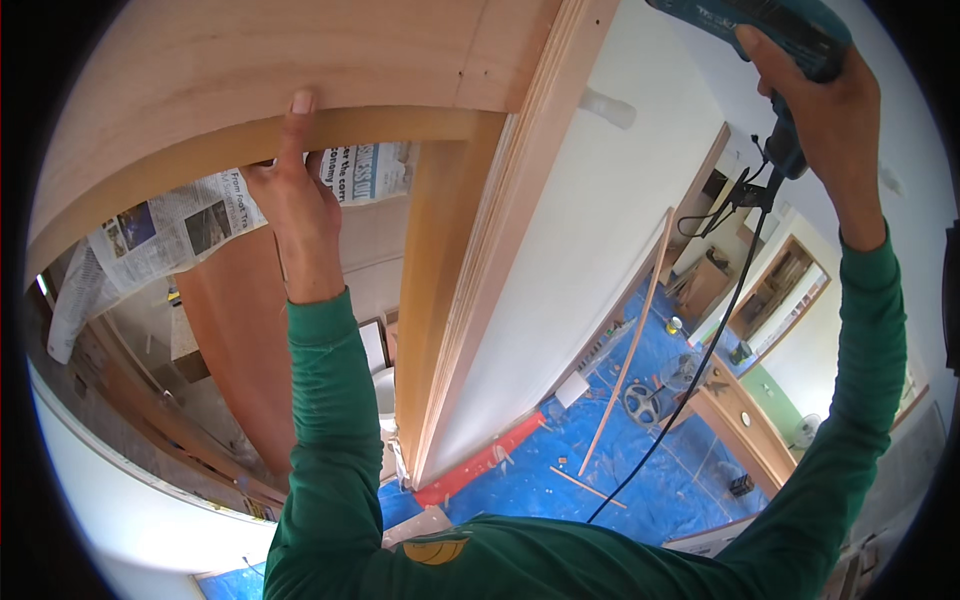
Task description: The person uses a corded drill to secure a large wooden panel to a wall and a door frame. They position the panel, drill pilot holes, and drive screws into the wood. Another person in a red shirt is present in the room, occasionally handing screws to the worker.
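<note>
My left hand (pixel 295 200) is raised to the wooden door frame's top rail (pixel 400 125). Its thumb presses up on the front, against the lower edge of a pale plywood panel (pixel 330 50), while the other fingers curl under and behind the rail, partly hidden. Sheets of newspaper (pixel 215 215) hang behind the rail beside that hand. High at the right, my right hand (pixel 825 110) is wrapped round the pistol grip of a teal corded power drill (pixel 770 25). The drill points left, and its front end is cut off by the picture's edge. A black cord (pixel 720 330) drops from its handle.
The door frame's upright (pixel 480 250) meets a white wall (pixel 600 180). Blue sheeting (pixel 520 490) covers the floor below, with a long wood strip (pixel 630 340) leaning over it, a fan (pixel 645 405) and a red strip (pixel 480 460). A wooden bench (pixel 730 410) stands at the right.
</note>
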Motion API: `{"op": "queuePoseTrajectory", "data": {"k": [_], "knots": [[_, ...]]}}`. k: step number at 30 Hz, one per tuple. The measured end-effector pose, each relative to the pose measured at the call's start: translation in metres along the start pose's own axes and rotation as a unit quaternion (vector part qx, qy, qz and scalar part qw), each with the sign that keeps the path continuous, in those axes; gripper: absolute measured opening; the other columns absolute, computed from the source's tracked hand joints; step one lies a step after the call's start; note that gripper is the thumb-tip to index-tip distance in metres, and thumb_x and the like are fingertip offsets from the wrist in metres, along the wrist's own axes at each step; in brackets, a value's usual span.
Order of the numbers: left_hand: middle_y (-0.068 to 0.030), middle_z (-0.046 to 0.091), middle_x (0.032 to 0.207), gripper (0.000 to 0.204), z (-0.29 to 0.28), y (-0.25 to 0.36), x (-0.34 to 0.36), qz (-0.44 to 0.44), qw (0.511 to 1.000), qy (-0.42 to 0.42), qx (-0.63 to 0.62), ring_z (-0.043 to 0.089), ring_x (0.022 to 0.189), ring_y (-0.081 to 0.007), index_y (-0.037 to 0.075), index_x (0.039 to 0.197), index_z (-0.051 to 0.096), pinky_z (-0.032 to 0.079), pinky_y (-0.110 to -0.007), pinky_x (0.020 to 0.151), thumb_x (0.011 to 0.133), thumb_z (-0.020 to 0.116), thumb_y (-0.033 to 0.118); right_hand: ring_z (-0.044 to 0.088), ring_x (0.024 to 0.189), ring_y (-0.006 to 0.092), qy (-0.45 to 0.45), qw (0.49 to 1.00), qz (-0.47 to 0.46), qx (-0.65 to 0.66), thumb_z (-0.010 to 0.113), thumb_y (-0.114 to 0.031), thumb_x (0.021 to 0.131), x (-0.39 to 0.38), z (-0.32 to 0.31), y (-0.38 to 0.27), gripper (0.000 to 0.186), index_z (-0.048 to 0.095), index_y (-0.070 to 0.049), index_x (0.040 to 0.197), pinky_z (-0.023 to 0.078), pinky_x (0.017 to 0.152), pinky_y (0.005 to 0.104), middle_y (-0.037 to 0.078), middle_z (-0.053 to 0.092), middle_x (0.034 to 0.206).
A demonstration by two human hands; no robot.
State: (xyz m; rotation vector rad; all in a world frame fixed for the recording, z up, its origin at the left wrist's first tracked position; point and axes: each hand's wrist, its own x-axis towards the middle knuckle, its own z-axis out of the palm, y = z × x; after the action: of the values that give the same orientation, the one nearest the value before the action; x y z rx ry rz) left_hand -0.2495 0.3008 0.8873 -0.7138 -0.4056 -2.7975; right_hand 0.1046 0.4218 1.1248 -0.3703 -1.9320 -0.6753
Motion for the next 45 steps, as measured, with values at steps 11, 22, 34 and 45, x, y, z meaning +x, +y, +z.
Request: {"op": "queuePoseTrajectory", "data": {"k": [11,22,34,45], "knots": [[-0.0137,0.059,0.133,0.071,0.000,0.001,0.000,0.005,1.000,-0.010,-0.005,0.065,0.122,-0.0261,0.006,0.141,0.047,0.056,-0.040,0.099,0.084,0.088,0.011,0.064,0.064,0.0116,0.064,0.991,-0.088,0.077,0.081,-0.017,0.089,-0.006,0.008,-0.056,0.034,0.066,0.002,0.112,0.053,0.057,0.0252,0.008,0.071,0.083],[-0.0123,0.062,0.130,0.068,0.000,0.000,0.001,0.001,1.000,-0.010,-0.009,0.067,0.118,-0.0250,0.007,0.139,0.050,0.056,-0.041,0.098,0.083,0.089,0.012,0.064,0.067,0.0111,0.019,0.987,-0.027,0.158,0.083,-0.010,0.087,0.003,-0.009,-0.063,0.036,0.064,0.003,0.114,0.055,0.059,0.0264,0.009,0.071,0.087],[-0.0119,0.063,0.131,0.072,0.003,-0.001,-0.002,-0.013,1.000,-0.012,-0.014,0.066,0.119,-0.0245,0.008,0.142,0.048,0.055,-0.040,0.098,0.083,0.089,0.013,0.066,0.071,0.0116,0.003,0.997,-0.017,0.071,0.084,-0.037,0.086,0.004,-0.004,-0.008,0.043,0.070,-0.003,0.108,0.055,0.066,0.0267,0.006,0.072,0.082],[-0.0127,0.063,0.131,0.069,0.002,0.000,-0.001,-0.008,1.000,-0.015,-0.019,0.067,0.118,-0.0250,0.006,0.140,0.049,0.055,-0.041,0.100,0.083,0.089,0.012,0.065,0.068,0.0123,0.014,0.990,-0.042,0.135,0.083,-0.008,0.088,0.007,-0.006,-0.049,0.036,0.063,0.002,0.116,0.056,0.061,0.0268,0.010,0.072,0.089]]}}
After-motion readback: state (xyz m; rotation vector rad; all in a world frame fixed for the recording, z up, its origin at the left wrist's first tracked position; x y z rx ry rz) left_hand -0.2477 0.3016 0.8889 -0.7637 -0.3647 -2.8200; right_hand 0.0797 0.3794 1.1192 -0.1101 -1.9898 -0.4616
